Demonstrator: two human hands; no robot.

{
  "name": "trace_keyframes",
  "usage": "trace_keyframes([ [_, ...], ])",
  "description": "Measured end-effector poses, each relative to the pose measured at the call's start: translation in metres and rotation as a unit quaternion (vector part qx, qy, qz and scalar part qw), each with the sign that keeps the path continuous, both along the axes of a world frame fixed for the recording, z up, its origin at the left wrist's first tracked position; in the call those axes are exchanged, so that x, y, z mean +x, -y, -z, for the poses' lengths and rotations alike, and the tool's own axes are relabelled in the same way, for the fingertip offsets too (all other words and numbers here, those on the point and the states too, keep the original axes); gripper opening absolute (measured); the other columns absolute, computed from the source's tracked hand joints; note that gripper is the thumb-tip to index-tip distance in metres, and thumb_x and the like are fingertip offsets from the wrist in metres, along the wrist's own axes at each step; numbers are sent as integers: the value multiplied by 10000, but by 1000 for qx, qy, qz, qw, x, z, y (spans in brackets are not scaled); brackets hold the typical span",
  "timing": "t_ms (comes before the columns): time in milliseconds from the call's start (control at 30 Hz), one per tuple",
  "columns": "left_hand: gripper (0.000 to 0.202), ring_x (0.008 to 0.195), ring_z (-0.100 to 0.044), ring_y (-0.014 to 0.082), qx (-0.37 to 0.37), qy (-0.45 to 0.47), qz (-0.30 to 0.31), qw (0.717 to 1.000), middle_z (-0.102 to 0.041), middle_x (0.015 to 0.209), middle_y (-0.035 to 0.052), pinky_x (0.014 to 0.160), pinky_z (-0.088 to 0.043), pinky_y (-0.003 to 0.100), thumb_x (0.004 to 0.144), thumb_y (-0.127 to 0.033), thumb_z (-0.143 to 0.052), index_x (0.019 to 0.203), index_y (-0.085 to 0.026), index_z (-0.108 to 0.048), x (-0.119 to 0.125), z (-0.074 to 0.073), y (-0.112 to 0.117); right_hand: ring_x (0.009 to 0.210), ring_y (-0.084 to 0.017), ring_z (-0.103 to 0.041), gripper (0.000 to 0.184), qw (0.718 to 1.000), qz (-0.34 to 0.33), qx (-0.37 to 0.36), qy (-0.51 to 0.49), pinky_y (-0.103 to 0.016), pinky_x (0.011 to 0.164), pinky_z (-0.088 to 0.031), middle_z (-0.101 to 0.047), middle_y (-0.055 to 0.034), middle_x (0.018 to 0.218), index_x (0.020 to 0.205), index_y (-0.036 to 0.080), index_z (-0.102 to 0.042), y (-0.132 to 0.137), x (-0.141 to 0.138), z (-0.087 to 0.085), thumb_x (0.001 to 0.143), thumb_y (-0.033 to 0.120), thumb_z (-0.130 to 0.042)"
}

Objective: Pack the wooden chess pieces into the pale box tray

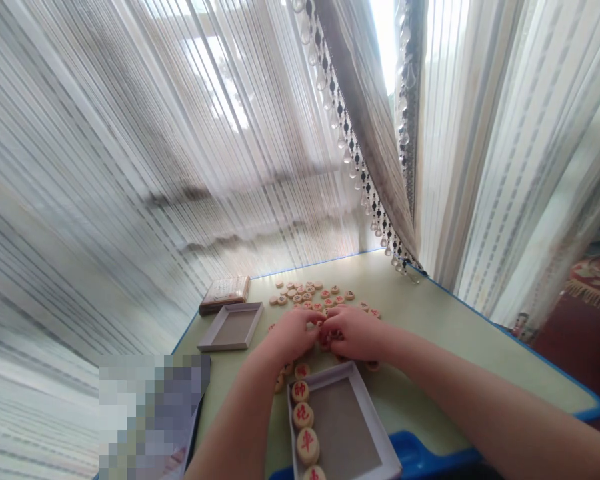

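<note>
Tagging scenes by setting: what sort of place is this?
Probably a room in a home: sheer striped curtains hang before a bright window, with a bead-trimmed drape, and round game pieces with painted characters are out on a small blue-edged table.

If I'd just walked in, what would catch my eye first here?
Probably the pale striped curtains filling the upper view, with a bead-edged drape hanging right of centre. Then the left hand and right hand, close together among round wooden pieces on the table. Nearer the viewer, an open box holds red-marked pieces along its left side.
</note>
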State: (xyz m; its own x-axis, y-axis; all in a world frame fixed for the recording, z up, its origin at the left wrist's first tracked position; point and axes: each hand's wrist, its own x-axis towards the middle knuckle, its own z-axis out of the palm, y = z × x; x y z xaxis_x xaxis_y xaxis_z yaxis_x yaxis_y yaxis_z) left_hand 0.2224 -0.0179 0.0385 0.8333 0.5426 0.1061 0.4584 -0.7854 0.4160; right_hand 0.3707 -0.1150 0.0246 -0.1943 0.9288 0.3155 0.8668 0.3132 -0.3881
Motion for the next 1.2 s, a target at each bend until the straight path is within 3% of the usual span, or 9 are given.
trace_keyframes([
  [200,229,803,-601,180,24,-36,-41,998,-687,882,34,692,-446,248,722,-290,-543,877,-215,-695,-4,-9,2,803,-201,-566,206,997,74,-8,30,-283,689,-401,-648,-47,818,775,217,-678,1,-5,-3,700,403,-632],
  [333,239,728,-598,175,25,-50,-82,995,-684,822,34,642,-430,252,739,-302,-521,889,-201,-677,-6,-12,2,749,-185,-555,172,994,103,-19,39,-268,644,-372,-644,-35,778,788,221,-664,1,-5,0,701,361,-614],
  [533,203,781,-603,203,80,-60,-104,990,-683,839,56,683,-428,269,730,-279,-525,835,-204,-682,-6,-11,0,709,-160,-543,257,996,81,-19,12,-246,607,-347,-640,-14,752,961,245,-667,3,-3,-4,723,277,-575],
  [700,203,804,-604,209,86,-61,-108,989,-680,849,62,715,-437,275,727,-278,-531,838,-213,-689,-6,-9,0,737,-174,-554,178,994,98,-23,36,-253,607,-347,-646,-26,768,795,225,-669,2,-2,-2,726,375,-601],
  [967,219,903,-592,214,103,-34,-108,988,-671,927,68,826,-436,292,718,-207,-522,851,-208,-695,0,-9,6,671,-152,-543,195,992,122,-27,33,-243,574,-341,-645,-18,739,787,236,-687,-1,-1,1,713,401,-615],
  [1200,263,901,-606,197,107,37,-102,988,-698,931,60,841,-438,283,744,-198,-475,872,-189,-705,-5,-21,12,636,-114,-495,143,999,43,29,-13,-222,601,-349,-585,12,671,819,193,-673,0,8,-7,710,245,-597],
])
